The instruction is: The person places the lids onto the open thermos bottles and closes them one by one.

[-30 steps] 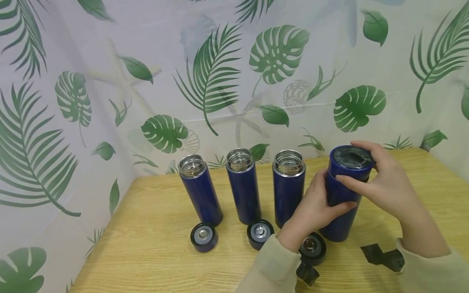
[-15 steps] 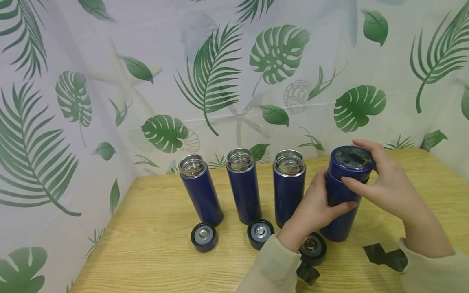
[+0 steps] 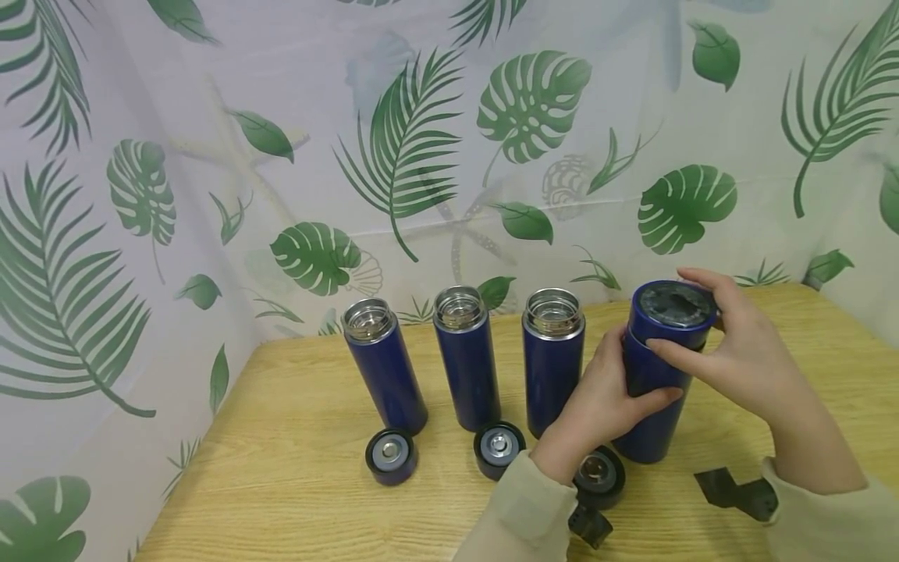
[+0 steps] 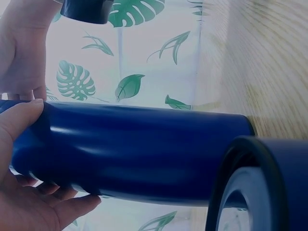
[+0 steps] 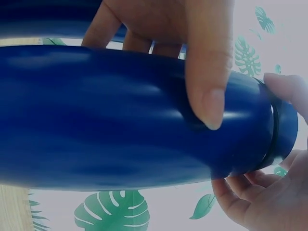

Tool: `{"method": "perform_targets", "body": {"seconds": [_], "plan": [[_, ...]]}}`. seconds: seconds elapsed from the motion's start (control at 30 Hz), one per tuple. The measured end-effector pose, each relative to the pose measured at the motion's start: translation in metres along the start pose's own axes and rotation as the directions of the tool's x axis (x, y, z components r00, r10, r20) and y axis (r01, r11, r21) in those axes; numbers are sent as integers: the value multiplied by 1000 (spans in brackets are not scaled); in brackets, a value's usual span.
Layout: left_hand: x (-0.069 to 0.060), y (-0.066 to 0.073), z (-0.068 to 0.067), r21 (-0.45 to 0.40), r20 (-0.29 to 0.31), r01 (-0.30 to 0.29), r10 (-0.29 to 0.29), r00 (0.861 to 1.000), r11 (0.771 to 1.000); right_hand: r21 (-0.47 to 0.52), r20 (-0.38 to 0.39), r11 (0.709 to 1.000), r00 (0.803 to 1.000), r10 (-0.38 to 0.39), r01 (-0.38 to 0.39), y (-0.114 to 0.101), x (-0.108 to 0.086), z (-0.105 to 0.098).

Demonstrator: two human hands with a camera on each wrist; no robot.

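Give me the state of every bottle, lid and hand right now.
Leftmost bottle: open, upright
Second bottle: open, upright
Third bottle: open, upright
Rightmost bottle: lidded, held
Fitted lid: on rightmost bottle; tightness unclear
Left loose lid: off, underside up
Middle loose lid: off, underside up
Right loose lid: off, underside up, partly hidden
Left hand: gripping rightmost bottle
Right hand: gripping fitted lid

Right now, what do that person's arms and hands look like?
The left sleeve and right sleeve are long and pale beige. The left hand and right hand wear no gloves. An angular black piece shows beside the right sleeve.
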State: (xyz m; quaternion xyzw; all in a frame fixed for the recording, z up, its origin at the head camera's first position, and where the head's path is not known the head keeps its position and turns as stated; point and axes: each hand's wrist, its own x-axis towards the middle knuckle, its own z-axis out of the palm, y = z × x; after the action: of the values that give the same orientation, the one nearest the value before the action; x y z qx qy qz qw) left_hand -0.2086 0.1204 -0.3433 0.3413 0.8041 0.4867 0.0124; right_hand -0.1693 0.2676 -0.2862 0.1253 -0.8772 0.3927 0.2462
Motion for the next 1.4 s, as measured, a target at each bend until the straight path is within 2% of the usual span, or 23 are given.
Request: {"method": "perform_targets", "body": {"seconds": [0.33, 0.53, 0.77, 0.93, 1.23, 1.4], "plan": [[1, 0, 1, -13, 2, -17, 17, 1000, 1000, -45, -56, 997, 997, 58, -61, -3, 0, 3], [1, 0, 1, -27, 4, -22, 22, 1000, 999, -63, -71, 996, 996, 55, -59, -2, 0, 3], [1, 2, 2, -15, 1, 17, -17, 1000, 1000, 79, -56, 995, 997, -62, 66, 8, -2, 1], [0, 2, 2, -13, -2, 20, -20, 1000, 1000, 101, -41, 987, 992, -122, 125, 12, -2, 0], [0, 1, 1, -14, -5, 28, -28, 1000, 1000, 110, -27, 989, 995, -99, 102, 10, -1, 0], [-1, 2, 0, -18, -7, 29, -29, 1000, 999, 92, -33, 995, 999, -38, 40, 8, -1, 1]]}}
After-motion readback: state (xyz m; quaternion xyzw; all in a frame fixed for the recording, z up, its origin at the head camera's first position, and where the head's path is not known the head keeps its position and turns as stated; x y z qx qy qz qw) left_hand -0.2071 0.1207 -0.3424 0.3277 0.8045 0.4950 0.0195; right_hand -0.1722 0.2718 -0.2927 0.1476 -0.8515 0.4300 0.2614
